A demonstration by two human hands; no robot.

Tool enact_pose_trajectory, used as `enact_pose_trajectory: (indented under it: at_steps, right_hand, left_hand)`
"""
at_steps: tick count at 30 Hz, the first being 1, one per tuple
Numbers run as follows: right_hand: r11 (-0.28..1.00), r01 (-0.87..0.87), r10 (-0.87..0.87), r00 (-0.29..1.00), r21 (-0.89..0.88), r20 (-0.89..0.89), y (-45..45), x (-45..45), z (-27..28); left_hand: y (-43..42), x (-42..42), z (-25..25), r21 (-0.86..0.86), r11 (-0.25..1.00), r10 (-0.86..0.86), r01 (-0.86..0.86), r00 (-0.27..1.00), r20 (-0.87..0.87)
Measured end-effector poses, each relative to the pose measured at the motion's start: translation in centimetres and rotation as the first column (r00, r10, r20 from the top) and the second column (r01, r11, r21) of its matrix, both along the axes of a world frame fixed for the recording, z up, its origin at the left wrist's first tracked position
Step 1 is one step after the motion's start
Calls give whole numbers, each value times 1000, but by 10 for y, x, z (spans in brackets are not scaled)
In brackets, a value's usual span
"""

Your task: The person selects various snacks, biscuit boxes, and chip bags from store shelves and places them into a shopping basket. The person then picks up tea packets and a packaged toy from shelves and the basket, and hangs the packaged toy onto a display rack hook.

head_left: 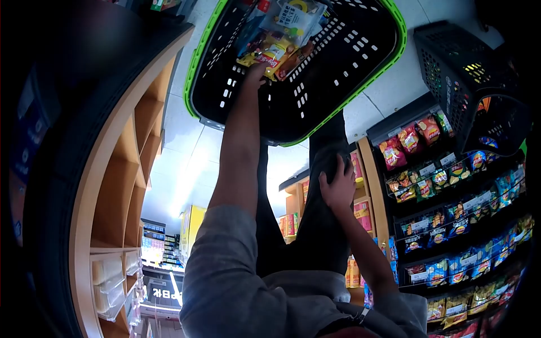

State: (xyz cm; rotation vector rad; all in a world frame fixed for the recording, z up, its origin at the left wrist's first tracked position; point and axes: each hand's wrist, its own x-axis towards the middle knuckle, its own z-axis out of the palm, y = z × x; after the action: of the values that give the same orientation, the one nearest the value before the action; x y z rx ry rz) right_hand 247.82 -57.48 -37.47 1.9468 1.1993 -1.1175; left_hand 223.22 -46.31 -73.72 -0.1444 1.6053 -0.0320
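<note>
My left hand [257,74] reaches into a black basket with a green rim [194,62] and holds the lower edge of a yellow snack bag [271,56]; some of its fingers are hard to make out. Next to that bag, inside the basket, lies a clear package with a white label [294,19], along with other colorful packets. My right hand [340,185] rests on my dark-trousered knee with its fingers spread and nothing in it.
A second black basket [451,84] stands at the upper right. Below it, racks of snack bags [439,219] fill the right side. Wooden shelving [121,169] runs down the left, with clear containers [107,284] low on it. Pale floor tiles [369,110] surround the green-rimmed basket.
</note>
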Motion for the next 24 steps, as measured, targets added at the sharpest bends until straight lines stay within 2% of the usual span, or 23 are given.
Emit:
enact_pose_trajectory:
  at_steps: [4,7,8,11,12,13,16,17,19,21,23,24]
  right_hand:
    - [999,49,-49,999,-7,-15,-9,0,-5]
    - [997,73,-72,997,8,-21,-14,2,-6]
    - [997,74,-74,997,7,-17,-12,2,-6]
    - [997,70,-70,998,16,-2,-8,3,-7]
    - [998,58,-58,998,23,3,-5,5,-7]
    - [999,46,-47,999,24,10,-2,5,-4]
    - [999,37,-37,998,-6,44,15,4,3]
    - [999,33,-32,998,-13,51,22,5,6]
    - [998,38,-35,998,-45,52,37,9,12]
    - [998,25,-21,998,-60,55,46,18,15]
    - [997,27,-24,999,-72,32,52,29,16]
    - [996,37,-36,999,-82,12,54,35,16]
  left_hand:
    - [7,27,12,44,995,94,-93,995,-24]
    - [-9,24,-18,186,945,274,-269,962,-3]
    - [-7,23,-21,177,917,367,-358,930,-22]
    - [5,10,-10,224,966,159,-131,981,-110]
    - [16,12,17,353,929,186,-107,962,-199]
    - [20,10,27,383,924,120,-4,953,-278]
    - [21,3,62,296,949,167,-105,967,-191]
    - [24,-1,97,291,944,167,-156,986,-14]
    - [-16,-17,92,366,900,169,-236,964,206]
    - [5,0,182,196,980,-40,33,999,34]
    - [-16,1,197,100,993,-61,58,998,34]
    - [-19,7,223,156,988,-27,14,996,82]
